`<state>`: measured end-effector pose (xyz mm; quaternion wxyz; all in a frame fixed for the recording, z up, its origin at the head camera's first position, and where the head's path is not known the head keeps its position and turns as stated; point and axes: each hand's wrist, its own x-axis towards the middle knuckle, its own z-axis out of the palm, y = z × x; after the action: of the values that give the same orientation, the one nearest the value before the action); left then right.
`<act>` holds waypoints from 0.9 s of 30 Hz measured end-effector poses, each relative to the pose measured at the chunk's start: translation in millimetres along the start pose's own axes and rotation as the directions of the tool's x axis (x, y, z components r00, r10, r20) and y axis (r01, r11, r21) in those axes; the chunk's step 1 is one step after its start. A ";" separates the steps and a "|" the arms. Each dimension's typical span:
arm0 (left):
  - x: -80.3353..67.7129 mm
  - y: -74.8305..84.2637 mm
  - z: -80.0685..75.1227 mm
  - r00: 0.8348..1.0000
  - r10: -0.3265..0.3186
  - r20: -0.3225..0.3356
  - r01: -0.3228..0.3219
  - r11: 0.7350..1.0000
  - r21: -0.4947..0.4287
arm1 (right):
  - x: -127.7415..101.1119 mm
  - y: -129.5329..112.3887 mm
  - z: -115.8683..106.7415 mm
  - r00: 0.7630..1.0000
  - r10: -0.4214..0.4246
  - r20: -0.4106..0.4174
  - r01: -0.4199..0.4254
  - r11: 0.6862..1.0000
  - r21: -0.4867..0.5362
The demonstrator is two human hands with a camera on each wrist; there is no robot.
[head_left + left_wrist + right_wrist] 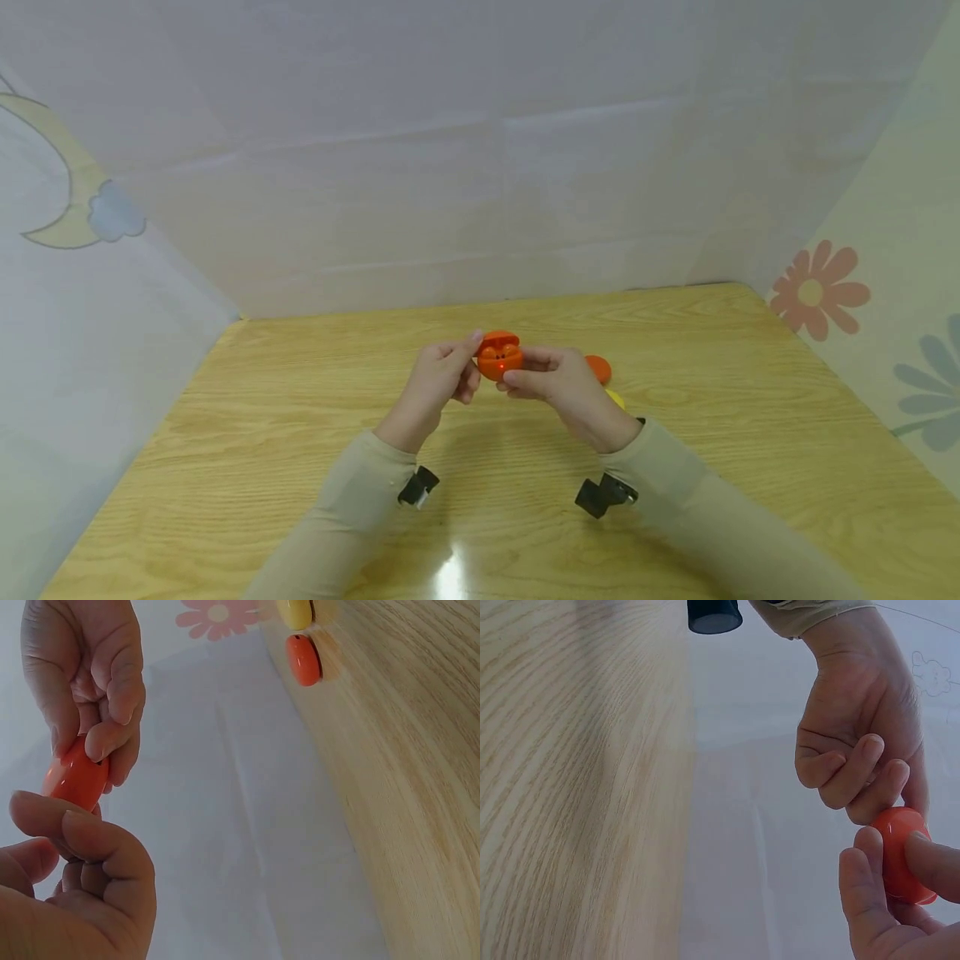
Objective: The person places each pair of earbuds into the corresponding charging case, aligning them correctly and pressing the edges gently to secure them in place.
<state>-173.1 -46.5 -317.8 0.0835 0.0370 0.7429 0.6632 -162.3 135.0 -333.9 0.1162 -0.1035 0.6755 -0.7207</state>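
An orange earbud case (495, 367) is held up above the table in the head view, its lid (500, 337) raised. Two orange earbuds sit inside, and a small red light glows on the front. My left hand (437, 377) grips the case's left side near the lid, thumb at the edge and the other fingers curled. From the right, my right hand (561, 382) pinches the body between thumb and fingers. In the left wrist view the case (73, 780) is partly covered by fingers; in the right wrist view the case (898, 851) shows between both hands.
On the wooden table (300, 400), right of the hands, lies an orange rounded case (599, 368). Beside it is a yellow one (617, 398), partly hidden by my right hand. A pale cloth (480, 183) hangs behind the table, with printed cloth at both sides.
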 end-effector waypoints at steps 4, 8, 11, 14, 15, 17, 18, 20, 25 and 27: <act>-0.2 -0.1 0.3 1.000 0.009 0.014 -0.009 1.000 -0.006 | -0.4 0.0 -1.2 1.000 0.003 -0.004 -0.003 1.000 0.001; 0.0 -1.2 0.9 0.999 0.019 0.037 -0.019 1.000 -0.009 | -0.7 0.1 -2.8 1.000 0.008 -0.001 -0.008 1.000 0.012; -0.4 -1.9 1.6 0.999 0.028 0.043 -0.028 0.999 -0.016 | -1.2 0.1 -3.3 1.000 0.004 0.006 -0.004 1.000 0.016; -1.3 -2.6 2.1 0.998 0.042 0.047 -0.041 0.999 -0.022 | -1.5 -0.1 -3.6 1.000 0.002 0.009 -0.002 1.000 0.015; -1.4 -3.0 2.3 0.998 0.045 0.050 -0.044 0.999 -0.024 | -1.6 -0.1 -3.6 1.000 0.001 0.008 -0.001 1.000 0.014; -1.7 -3.4 2.6 0.997 0.051 0.055 -0.049 0.998 -0.026 | -1.7 0.0 -3.7 1.000 0.005 0.003 -0.006 1.000 0.016; -1.7 -3.9 2.6 0.997 0.052 0.058 -0.051 0.998 -0.027 | -1.6 0.1 -3.6 1.000 0.007 0.000 -0.007 1.000 0.017; -1.7 -3.9 2.7 0.997 0.051 0.061 -0.049 0.998 -0.027 | -1.4 0.3 -3.6 1.000 0.009 -0.004 -0.009 1.000 0.018; -2.3 -3.2 2.0 0.997 0.040 0.068 -0.039 0.999 -0.023 | -0.9 0.4 -3.8 1.000 0.005 0.001 -0.005 1.000 0.013; -2.7 -3.2 1.6 0.997 0.038 0.074 -0.036 0.999 -0.020 | -1.1 0.2 -3.8 1.000 0.006 0.002 -0.006 1.000 0.012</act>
<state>-170.0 -45.7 -321.0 0.0992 0.0746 0.7324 0.6695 -162.4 138.9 -334.3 0.1200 -0.1014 0.6713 -0.7243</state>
